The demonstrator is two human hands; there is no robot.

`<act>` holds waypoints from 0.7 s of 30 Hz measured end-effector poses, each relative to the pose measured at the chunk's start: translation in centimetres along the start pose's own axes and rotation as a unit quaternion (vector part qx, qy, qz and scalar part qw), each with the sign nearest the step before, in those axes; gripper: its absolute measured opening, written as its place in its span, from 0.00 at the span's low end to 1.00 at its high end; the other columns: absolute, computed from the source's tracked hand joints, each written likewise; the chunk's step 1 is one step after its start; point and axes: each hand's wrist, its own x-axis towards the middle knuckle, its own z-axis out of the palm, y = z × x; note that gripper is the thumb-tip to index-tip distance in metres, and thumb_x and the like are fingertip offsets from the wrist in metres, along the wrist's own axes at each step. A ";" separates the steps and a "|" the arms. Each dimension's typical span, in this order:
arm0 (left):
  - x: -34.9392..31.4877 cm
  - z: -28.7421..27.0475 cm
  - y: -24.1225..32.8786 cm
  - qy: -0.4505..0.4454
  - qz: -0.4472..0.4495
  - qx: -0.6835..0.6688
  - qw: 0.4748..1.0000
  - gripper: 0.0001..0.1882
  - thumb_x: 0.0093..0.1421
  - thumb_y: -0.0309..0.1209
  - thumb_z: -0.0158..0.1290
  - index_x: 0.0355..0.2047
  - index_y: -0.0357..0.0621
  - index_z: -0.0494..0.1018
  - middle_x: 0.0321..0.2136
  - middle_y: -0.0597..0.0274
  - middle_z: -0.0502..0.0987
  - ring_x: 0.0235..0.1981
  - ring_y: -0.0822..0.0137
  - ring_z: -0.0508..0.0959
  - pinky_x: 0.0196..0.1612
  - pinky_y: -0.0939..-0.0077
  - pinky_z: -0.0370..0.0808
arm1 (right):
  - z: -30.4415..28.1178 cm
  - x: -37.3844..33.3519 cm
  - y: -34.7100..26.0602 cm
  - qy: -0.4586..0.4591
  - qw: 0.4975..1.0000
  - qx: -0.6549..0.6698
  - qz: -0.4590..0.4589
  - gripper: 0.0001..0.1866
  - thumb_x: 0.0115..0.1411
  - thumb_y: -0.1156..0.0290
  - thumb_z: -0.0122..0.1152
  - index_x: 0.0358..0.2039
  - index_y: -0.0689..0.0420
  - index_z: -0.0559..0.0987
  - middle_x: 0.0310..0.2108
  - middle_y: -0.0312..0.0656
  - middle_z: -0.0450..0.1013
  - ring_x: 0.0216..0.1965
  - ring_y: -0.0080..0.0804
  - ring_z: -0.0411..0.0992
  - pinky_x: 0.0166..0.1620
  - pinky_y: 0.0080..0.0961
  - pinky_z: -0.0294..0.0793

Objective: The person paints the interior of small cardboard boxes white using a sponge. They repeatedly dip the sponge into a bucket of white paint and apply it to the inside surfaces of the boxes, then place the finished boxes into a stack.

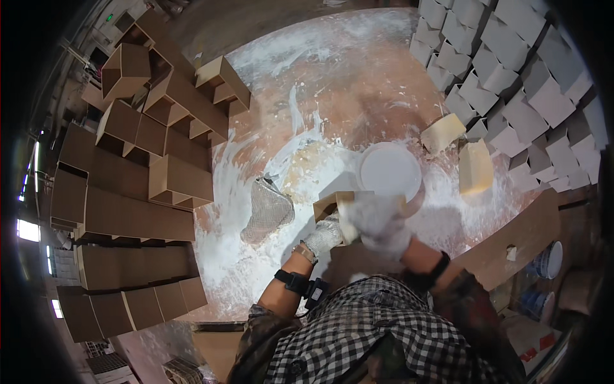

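Observation:
My left hand (323, 237), in a pale knit glove, grips a small open brown cardboard box (325, 205) low in the middle of the table. Over the box's right side is my right hand (382, 229), also gloved in white. Motion smears its fingers, so whether it holds anything cannot be made out. Just beyond it stands a round white tub (390, 168) with white contents. A crumpled grey mesh cloth (268, 210) lies left of my left hand. Two pale yellow blocks, like sponges, sit right of the tub: one tilted block (443, 132) and one upright block (476, 168).
Brown open boxes (137, 214) are stacked along the left side. White boxes (499, 70) rise in a stack at the right. White smears cover the reddish-brown tabletop (358, 70). Blue-and-white buckets (547, 260) stand at the lower right beyond a brown board (518, 240).

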 end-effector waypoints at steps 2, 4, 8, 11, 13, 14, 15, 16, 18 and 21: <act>-1.0 4.1 -2.3 0.062 -0.069 -0.004 0.996 0.20 0.57 0.33 0.46 0.49 0.38 0.69 0.43 0.47 0.73 0.44 0.55 0.74 0.49 0.67 0.70 | -0.3 3.9 0.6 -0.009 0.996 -0.082 0.027 0.03 0.49 0.77 0.52 0.23 0.55 0.74 0.20 0.42 0.68 0.25 0.39 0.70 0.29 0.31 0.69; 2.1 0.2 2.4 0.050 -0.196 -0.256 0.945 0.17 0.60 0.33 0.45 0.48 0.41 0.70 0.40 0.55 0.76 0.43 0.62 0.75 0.46 0.70 0.72 | -1.5 2.7 2.5 -0.015 0.976 -0.197 0.089 0.04 0.47 0.78 0.52 0.23 0.55 0.74 0.20 0.42 0.67 0.25 0.40 0.70 0.29 0.32 0.69; 3.3 -6.5 7.3 -0.231 -0.075 0.240 0.940 0.16 0.61 0.34 0.46 0.47 0.42 0.70 0.40 0.61 0.76 0.43 0.66 0.75 0.45 0.72 0.72 | -1.0 -0.4 -1.9 0.014 0.947 0.268 0.177 0.05 0.48 0.77 0.53 0.27 0.56 0.75 0.21 0.42 0.68 0.25 0.40 0.70 0.29 0.32 0.70; 3.0 -3.5 5.0 -0.110 -0.265 -0.093 0.953 0.17 0.59 0.33 0.47 0.48 0.42 0.70 0.40 0.59 0.76 0.42 0.64 0.75 0.44 0.70 0.72 | -3.2 0.3 -4.4 0.010 0.958 0.257 0.128 0.06 0.49 0.75 0.53 0.29 0.57 0.76 0.21 0.42 0.68 0.25 0.39 0.70 0.30 0.32 0.70; 1.0 3.1 -1.0 -0.074 -0.175 -0.127 0.974 0.29 0.55 0.37 0.50 0.55 0.36 0.62 0.48 0.45 0.71 0.47 0.53 0.73 0.48 0.65 0.71 | -3.0 1.1 -4.5 -0.017 1.000 0.014 -0.011 0.06 0.50 0.75 0.52 0.29 0.58 0.76 0.21 0.42 0.68 0.24 0.39 0.70 0.30 0.32 0.70; 0.5 5.0 -2.6 -0.064 -0.143 -0.137 0.978 0.33 0.54 0.38 0.51 0.58 0.34 0.59 0.51 0.41 0.69 0.49 0.49 0.73 0.50 0.64 0.71 | -2.3 2.2 -3.1 -0.017 1.000 0.004 -0.003 0.07 0.49 0.75 0.52 0.30 0.58 0.76 0.21 0.42 0.68 0.24 0.40 0.70 0.29 0.33 0.69; 1.0 5.9 -2.9 -0.040 -0.130 -0.105 0.985 0.32 0.54 0.37 0.51 0.57 0.34 0.59 0.50 0.41 0.69 0.48 0.49 0.73 0.49 0.64 0.71 | -1.8 3.1 -1.4 -0.017 1.000 -0.011 0.010 0.09 0.48 0.75 0.52 0.31 0.58 0.76 0.22 0.42 0.68 0.24 0.40 0.70 0.29 0.34 0.69; 1.3 6.5 -3.1 -0.014 -0.120 -0.070 0.990 0.32 0.55 0.37 0.51 0.57 0.34 0.59 0.49 0.41 0.70 0.47 0.49 0.73 0.48 0.64 0.71 | -1.0 3.8 0.2 -0.013 1.000 -0.014 0.010 0.09 0.48 0.75 0.52 0.31 0.58 0.76 0.22 0.42 0.68 0.24 0.40 0.70 0.29 0.34 0.69; 2.4 6.6 -3.0 0.038 -0.093 -0.002 0.995 0.30 0.55 0.36 0.51 0.56 0.33 0.60 0.48 0.42 0.71 0.46 0.49 0.74 0.47 0.64 0.72 | -0.1 4.6 2.6 -0.056 0.977 -0.169 0.115 0.12 0.46 0.75 0.53 0.34 0.59 0.74 0.24 0.43 0.68 0.27 0.40 0.70 0.29 0.34 0.68; 2.9 5.3 -1.4 0.114 -0.187 -0.198 0.955 0.24 0.60 0.38 0.45 0.53 0.37 0.64 0.44 0.51 0.73 0.43 0.58 0.75 0.44 0.66 0.73 | 0.1 2.3 2.5 -0.021 0.995 -0.089 0.035 0.10 0.45 0.75 0.52 0.31 0.59 0.74 0.23 0.43 0.69 0.27 0.41 0.70 0.30 0.35 0.68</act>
